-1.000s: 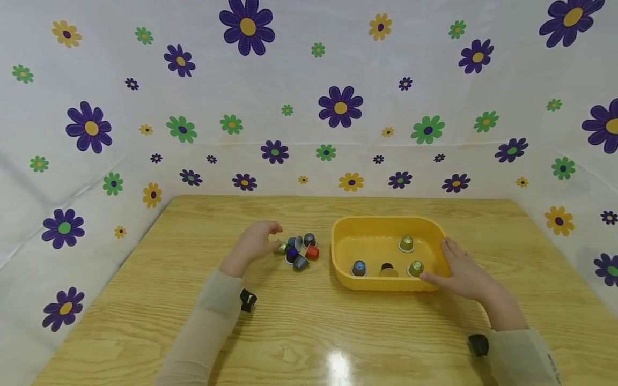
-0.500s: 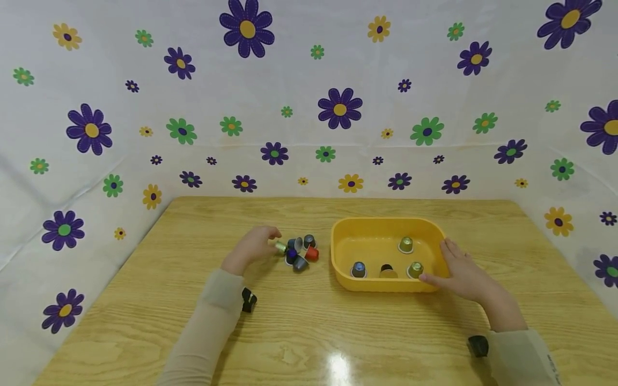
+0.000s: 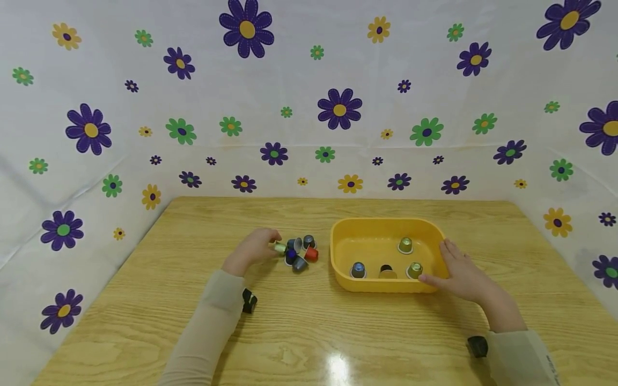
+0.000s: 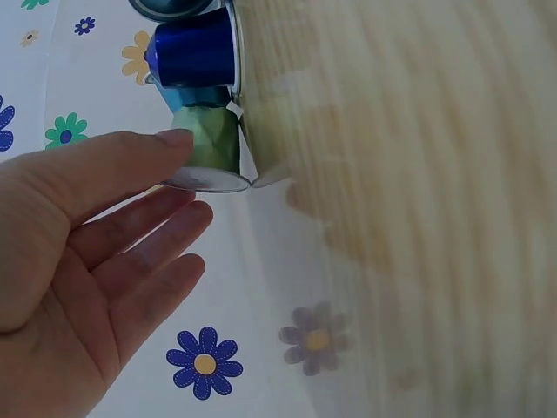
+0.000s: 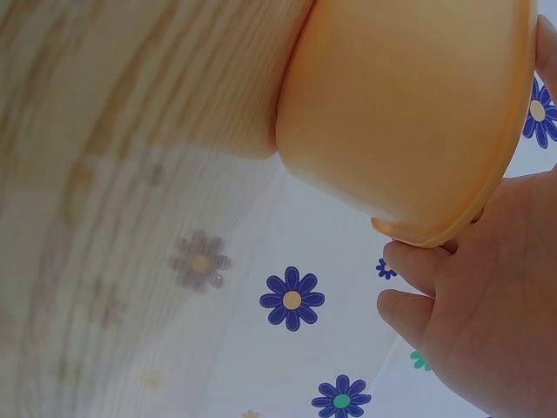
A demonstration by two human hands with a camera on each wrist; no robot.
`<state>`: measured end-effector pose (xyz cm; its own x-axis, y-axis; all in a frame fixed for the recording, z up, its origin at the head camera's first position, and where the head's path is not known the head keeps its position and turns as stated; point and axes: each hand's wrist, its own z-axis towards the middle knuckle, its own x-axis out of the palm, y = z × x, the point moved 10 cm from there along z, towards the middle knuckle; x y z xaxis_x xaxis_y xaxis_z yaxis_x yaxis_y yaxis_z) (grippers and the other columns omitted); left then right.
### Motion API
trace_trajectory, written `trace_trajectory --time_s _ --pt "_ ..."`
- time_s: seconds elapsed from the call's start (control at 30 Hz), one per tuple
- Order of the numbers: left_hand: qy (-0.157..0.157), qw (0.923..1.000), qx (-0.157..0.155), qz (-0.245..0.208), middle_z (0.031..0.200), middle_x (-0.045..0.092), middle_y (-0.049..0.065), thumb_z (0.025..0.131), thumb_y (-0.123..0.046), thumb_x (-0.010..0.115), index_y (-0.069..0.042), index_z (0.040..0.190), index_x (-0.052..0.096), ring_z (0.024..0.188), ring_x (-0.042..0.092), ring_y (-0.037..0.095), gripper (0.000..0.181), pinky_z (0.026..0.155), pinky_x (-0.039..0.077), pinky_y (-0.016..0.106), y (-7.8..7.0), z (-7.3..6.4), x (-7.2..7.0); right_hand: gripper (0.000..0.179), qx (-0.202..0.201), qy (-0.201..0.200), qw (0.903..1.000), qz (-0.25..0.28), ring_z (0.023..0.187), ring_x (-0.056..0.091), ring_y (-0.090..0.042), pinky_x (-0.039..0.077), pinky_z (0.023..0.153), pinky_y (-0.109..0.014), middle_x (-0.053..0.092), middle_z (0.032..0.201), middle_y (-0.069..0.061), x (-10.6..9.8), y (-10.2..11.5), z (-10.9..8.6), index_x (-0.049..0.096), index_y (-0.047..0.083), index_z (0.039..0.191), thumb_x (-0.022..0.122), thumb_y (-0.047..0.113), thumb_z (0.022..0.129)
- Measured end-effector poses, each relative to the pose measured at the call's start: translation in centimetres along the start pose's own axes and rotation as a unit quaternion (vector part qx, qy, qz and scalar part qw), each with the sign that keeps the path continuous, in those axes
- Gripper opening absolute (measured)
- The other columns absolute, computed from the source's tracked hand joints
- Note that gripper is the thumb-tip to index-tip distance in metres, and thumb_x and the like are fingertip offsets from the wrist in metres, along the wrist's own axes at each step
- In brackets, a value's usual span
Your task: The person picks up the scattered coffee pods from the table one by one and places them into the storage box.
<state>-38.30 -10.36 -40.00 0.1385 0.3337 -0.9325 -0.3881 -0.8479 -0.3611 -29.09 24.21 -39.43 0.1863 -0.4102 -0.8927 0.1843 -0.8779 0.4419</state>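
Observation:
In the left wrist view, the thumb of my left hand (image 4: 83, 235) lies against a light green coffee capsule (image 4: 213, 139); the index finger is hidden behind it and the other fingers extend below. The head view has this left hand (image 3: 253, 249) at the left edge of a small capsule heap, with dark blue (image 3: 291, 256), grey (image 3: 300, 264) and red (image 3: 311, 254) capsules beside the green one. My right hand (image 3: 465, 273) rests against the right end of a yellow tub (image 3: 340, 276), fingers stretched along the rim and thumb at the front edge.
Inside the tub stand two green capsules (image 3: 405, 245) and a blue one (image 3: 358, 269); a black-topped capsule (image 3: 386, 269) is partly behind the front wall. The wooden table (image 3: 299, 332) meets a white flowered cloth (image 3: 289, 69) at the back and sides.
My left hand has moved slightly right and down onto the green capsule, and its thumb and index finger have closed on it. The right hand and the tub keep their places.

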Motion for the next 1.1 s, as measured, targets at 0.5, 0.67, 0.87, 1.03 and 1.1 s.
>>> trace_trajectory --time_s 0.5,0.67,0.87,1.03,1.1 --pt "0.012 0.9999 -0.008 -0.003 0.086 0.051 0.008 0.066 -0.007 0.059 0.001 0.096 0.052 0.078 0.046 0.019 0.032 0.07 0.037 0.033 0.2 -0.3 0.1 0.096 -0.002 0.0 1.0 0.003 0.112 -0.003 -0.036 0.003 0.085 -0.051 -0.004 0.126 -0.025 0.0 -0.1 0.0 0.001 -0.008 0.123 0.043 0.058 0.067" --pt "0.012 0.9998 -0.012 -0.008 0.087 0.052 0.008 0.066 -0.003 0.056 0.0 0.096 0.052 0.08 0.046 0.019 0.031 0.071 0.037 0.032 0.3 -0.3 0.2 0.096 -0.007 0.0 1.0 0.002 0.113 -0.003 -0.036 0.002 0.086 -0.05 -0.003 0.126 -0.025 0.1 0.0 0.0 0.002 -0.009 0.122 0.043 0.057 0.067" --pt "-0.008 0.9994 -0.017 -0.028 0.091 0.052 0.01 0.067 -0.004 0.056 0.0 0.097 0.052 0.085 0.046 0.022 0.031 0.075 0.036 0.034 0.5 -0.4 -0.1 0.095 -0.013 -0.003 0.9999 -0.006 0.113 -0.002 -0.034 0.001 0.087 -0.048 -0.001 0.126 -0.026 0.1 0.1 0.1 0.003 -0.009 0.122 0.042 0.057 0.067" --pt "-0.037 0.9985 -0.003 -0.039 0.094 0.052 0.011 0.067 -0.008 0.059 0.001 0.097 0.052 0.087 0.046 0.024 0.032 0.076 0.035 0.036 0.2 -0.6 -0.9 0.096 -0.012 -0.003 0.9999 -0.007 0.113 -0.002 -0.034 0.001 0.087 -0.048 -0.002 0.125 -0.026 0.1 0.0 0.1 0.003 -0.01 0.122 0.042 0.058 0.067" --pt "-0.047 0.9979 0.006 -0.044 0.094 0.052 0.011 0.067 -0.009 0.059 0.002 0.097 0.052 0.087 0.046 0.024 0.033 0.076 0.035 0.036 0.0 -0.7 -1.2 0.096 -0.011 -0.002 0.9999 -0.006 0.113 -0.002 -0.034 0.001 0.087 -0.048 -0.002 0.125 -0.026 0.1 0.0 0.1 0.002 -0.01 0.122 0.042 0.058 0.067"
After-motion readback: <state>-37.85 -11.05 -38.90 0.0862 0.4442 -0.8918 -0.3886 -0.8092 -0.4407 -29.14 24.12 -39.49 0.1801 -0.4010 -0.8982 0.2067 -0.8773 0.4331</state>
